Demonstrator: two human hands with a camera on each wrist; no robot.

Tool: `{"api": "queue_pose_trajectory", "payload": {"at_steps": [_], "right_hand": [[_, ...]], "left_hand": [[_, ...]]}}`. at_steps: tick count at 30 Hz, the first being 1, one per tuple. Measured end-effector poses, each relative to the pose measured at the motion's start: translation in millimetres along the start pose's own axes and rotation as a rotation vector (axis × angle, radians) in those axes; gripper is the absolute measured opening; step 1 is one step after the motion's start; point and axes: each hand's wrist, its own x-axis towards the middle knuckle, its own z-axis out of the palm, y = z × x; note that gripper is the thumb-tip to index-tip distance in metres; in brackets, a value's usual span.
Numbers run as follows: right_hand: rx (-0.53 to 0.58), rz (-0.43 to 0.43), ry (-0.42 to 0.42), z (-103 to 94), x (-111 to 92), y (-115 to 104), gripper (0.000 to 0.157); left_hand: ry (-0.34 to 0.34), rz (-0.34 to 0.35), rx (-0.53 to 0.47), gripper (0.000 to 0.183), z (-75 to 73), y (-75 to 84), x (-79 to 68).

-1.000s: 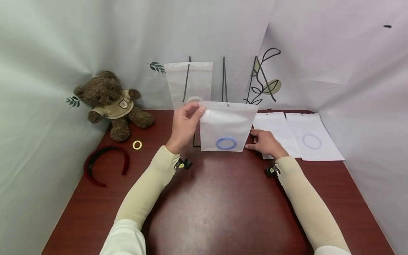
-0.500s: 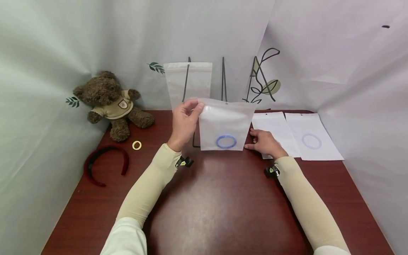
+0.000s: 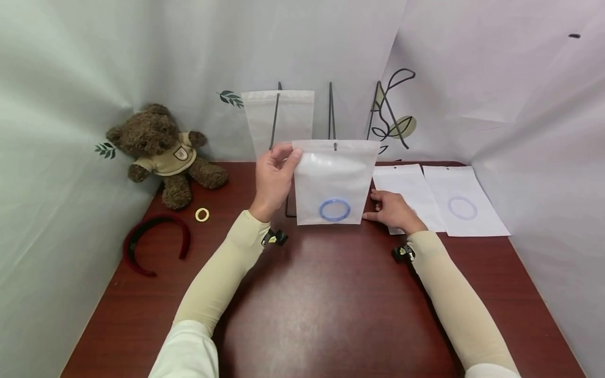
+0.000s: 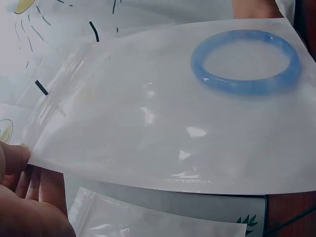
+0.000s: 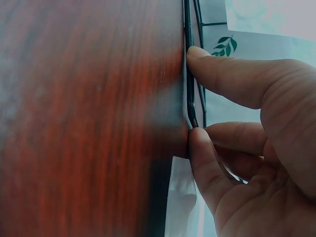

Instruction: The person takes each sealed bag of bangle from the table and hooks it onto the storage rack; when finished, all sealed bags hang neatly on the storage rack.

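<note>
My left hand (image 3: 275, 178) pinches the upper left corner of a frosted zip bag (image 3: 312, 181) between thumb and fingers. Inside the bag, near its bottom, lies a blue bangle (image 3: 334, 209). A dark hook tip shows at the hole in the bag's top edge. Behind stands a black wire display rack (image 3: 332, 113) with upright hooks; a second frosted bag (image 3: 288, 115) hangs on its left hook. My right hand (image 3: 393, 211) holds the rack's low frame bar (image 5: 190, 89), its fingertips against the bar in the right wrist view. The bag hides much of the rack's base.
Two flat bags lie at the back right, one plain (image 3: 406, 184) and one with a pale ring inside (image 3: 465, 207). On the left are a teddy bear (image 3: 165, 152), a yellow ring (image 3: 202, 214) and a dark red headband (image 3: 186, 236). Curtains enclose the table (image 3: 331, 304).
My left hand has raised the bag's top edge slightly and levelled it. A dark hook tip now shows at its hole. My right hand stays at the rack.
</note>
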Motion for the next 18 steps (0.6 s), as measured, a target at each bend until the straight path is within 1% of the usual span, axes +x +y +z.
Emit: {"api": "queue_pose_trajectory", "payload": {"at_steps": [6, 12, 16, 18], "right_hand": [[0.011, 0.016, -0.021, 0.2, -2.4, -1.8, 0.083], [0.019, 0.02, -0.017, 0.3, -2.1, -1.8, 0.082], [0.013, 0.017, -0.02, 0.7, -0.7, -1.0, 0.083], [0.006, 0.018, -0.021, 0.7, -0.1, -0.4, 0.083]], "left_hand": [[0.027, -0.054, 0.053, 0.025, 1.9, -4.8, 6.8], [0.055, -0.097, 0.074, 0.029, 6.3, -9.4, 18.7], [0.082, -0.085, 0.107, 0.031, 9.6, -13.5, 30.3], [0.09, -0.063, 0.121, 0.031, 11.1, -15.9, 36.3]]}}
